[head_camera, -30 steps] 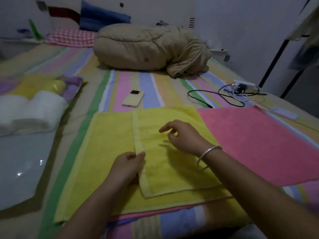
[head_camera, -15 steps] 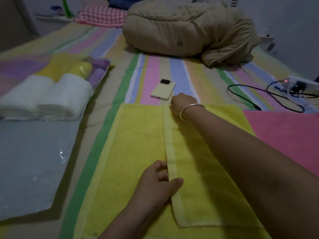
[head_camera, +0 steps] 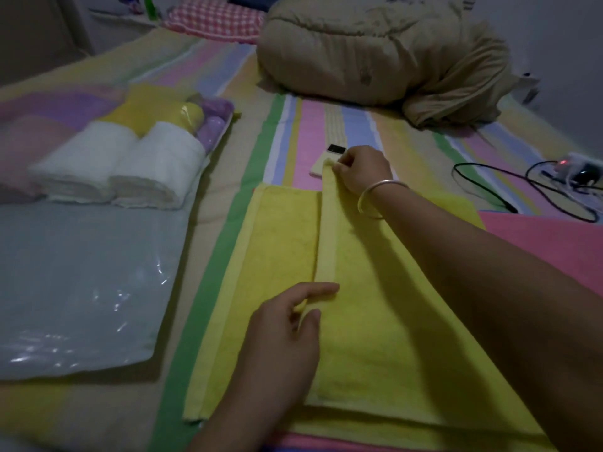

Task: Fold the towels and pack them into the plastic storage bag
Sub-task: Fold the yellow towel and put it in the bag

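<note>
Fingers of the left hand (head_camera: 287, 324) pinch the near end of a yellow towel's (head_camera: 365, 321) folded edge; the right hand (head_camera: 360, 169) pinches its far corner. Both lie on a striped bed (head_camera: 293, 132), with the plastic storage bag (head_camera: 75, 275) holding rolled towels (head_camera: 124, 171) to the left.

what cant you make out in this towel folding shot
Head view only.
Phone: mostly covered by the right hand and the yellow towel corner it pinches.
Pink towel: partly behind the right arm, cut by the right edge.
Plastic storage bag: cut by the left edge.
</note>
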Demonstrator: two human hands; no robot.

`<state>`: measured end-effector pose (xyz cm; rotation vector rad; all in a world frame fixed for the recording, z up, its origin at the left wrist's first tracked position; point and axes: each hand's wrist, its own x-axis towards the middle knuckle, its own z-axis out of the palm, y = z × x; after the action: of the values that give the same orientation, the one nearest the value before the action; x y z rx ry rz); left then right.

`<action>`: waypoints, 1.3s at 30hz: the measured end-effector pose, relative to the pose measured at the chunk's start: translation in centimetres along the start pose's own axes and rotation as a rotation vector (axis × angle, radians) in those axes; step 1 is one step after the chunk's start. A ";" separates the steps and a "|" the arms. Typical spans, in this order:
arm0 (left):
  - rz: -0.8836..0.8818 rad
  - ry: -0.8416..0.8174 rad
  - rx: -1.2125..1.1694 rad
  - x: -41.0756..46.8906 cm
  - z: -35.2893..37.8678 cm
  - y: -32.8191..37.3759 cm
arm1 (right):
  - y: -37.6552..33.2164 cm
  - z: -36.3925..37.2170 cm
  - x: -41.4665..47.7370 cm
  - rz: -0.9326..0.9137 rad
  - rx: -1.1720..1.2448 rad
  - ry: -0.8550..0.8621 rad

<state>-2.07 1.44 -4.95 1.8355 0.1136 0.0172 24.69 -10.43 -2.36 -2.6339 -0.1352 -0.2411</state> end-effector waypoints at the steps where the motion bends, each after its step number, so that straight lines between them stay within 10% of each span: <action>1: -0.025 0.011 0.003 -0.2 -1.2 -0.1 | -0.9 0.3 0.1 -0.008 0.024 -0.003; 23: -0.060 0.145 0.950 -2.5 -6.3 -2.6 | -6.0 6.9 -3.6 -0.214 0.121 -0.197; 26: 0.174 0.216 1.044 -2.1 -4.7 -3.1 | -2.3 4.1 -7.9 -0.305 -0.073 -0.243; 39: 0.385 -0.051 1.152 -0.9 2.9 -6.5 | 16.1 -6.1 -22.9 0.203 -0.349 -0.300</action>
<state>-3.26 0.27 -11.94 2.9786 -0.3424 0.2112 3.56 -28.71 -8.96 -2.9898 0.0835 0.2204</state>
